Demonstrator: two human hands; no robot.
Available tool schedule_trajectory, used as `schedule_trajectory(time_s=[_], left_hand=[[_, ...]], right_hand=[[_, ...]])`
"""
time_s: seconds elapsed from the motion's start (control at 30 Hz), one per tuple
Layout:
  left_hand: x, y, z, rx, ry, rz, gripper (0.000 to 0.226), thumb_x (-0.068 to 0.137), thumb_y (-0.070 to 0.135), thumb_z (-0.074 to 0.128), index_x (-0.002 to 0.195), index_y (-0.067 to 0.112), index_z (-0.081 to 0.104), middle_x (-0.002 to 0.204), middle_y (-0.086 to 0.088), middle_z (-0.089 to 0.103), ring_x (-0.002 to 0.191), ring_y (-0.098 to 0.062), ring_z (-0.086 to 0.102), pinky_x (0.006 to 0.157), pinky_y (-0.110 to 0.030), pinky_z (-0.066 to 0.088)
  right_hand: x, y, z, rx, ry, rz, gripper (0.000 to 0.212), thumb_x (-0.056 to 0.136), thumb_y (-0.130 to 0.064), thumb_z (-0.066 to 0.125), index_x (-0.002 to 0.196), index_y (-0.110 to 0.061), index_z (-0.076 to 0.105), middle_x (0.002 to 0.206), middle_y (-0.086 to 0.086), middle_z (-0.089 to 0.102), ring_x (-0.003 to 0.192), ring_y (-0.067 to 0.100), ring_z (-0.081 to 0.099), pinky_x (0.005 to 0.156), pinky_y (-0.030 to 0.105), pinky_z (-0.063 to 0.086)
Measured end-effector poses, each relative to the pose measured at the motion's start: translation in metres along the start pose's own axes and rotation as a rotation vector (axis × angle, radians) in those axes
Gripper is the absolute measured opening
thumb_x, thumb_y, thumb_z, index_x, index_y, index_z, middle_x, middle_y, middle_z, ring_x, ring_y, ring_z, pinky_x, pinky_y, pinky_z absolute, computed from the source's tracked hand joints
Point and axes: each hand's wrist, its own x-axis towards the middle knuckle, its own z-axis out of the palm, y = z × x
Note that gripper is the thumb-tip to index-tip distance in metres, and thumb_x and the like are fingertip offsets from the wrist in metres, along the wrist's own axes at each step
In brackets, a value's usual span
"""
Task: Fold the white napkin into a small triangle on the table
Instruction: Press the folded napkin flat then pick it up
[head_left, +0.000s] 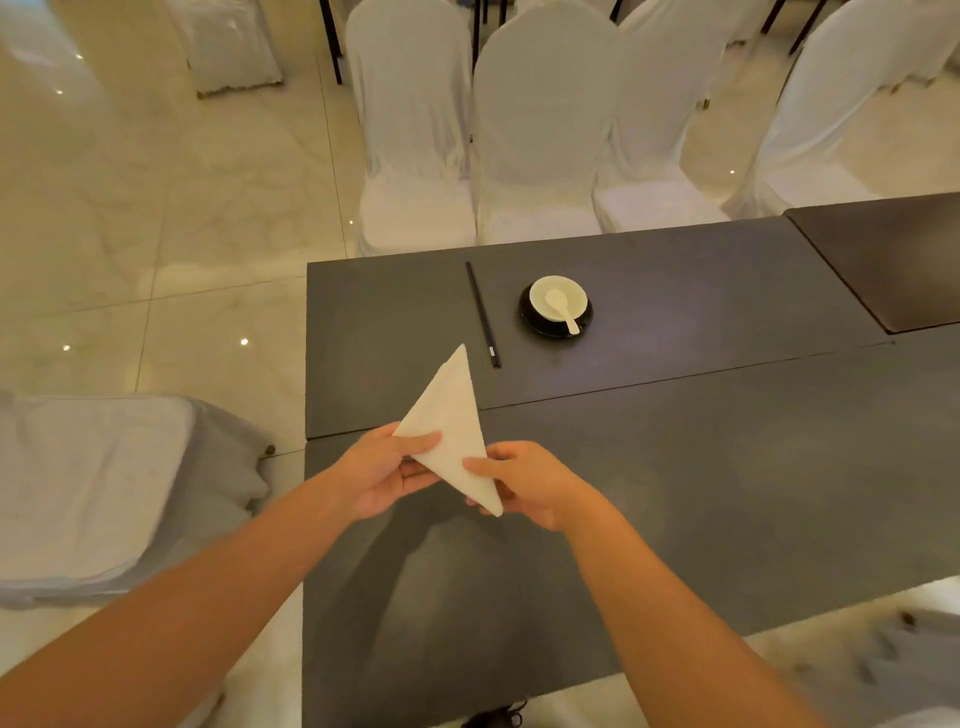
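The white napkin is folded into a narrow triangle and held above the near left part of the dark table. Its long tip points away from me; its lower corner points toward me. My left hand pinches the triangle's left corner, thumb on top. My right hand pinches the lower right edge near the bottom corner, thumb on top and fingers underneath. I cannot tell whether any part of the napkin touches the table.
A pair of black chopsticks lies beyond the napkin. Right of them a white bowl with a white spoon sits on a black saucer. White-covered chairs line the far edge, another chair stands at my left. A second table adjoins at far right.
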Motion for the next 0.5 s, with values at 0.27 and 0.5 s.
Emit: schedule_trajectory(time_s=[0.27,0.5], left_hand=[[0.092,0.071,-0.062,0.09,0.102,-0.041,0.031,0.088,0.006,0.067,0.119,0.011,0.062,0.109,-0.01,0.072,0.101,-0.027,0.07,0.082,-0.041,0.058],[0.196,0.123,-0.093,0.024,0.189,-0.047,0.03,0.092,0.003,0.058,0.118,0.019,0.058,0.107,-0.006,0.07,0.098,-0.023,0.068,0.073,-0.039,0.055]], right_hand=[[0.109,0.001,0.051,0.456,0.185,0.03,0.021,0.088,-0.004,0.069,0.109,-0.003,0.067,0.094,0.011,0.071,0.072,0.021,0.067,0.066,0.029,0.056],[0.214,-0.035,0.058,0.706,0.412,-0.057,0.03,0.086,0.009,0.065,0.115,0.004,0.063,0.112,0.017,0.067,0.086,0.021,0.068,0.069,0.025,0.059]])
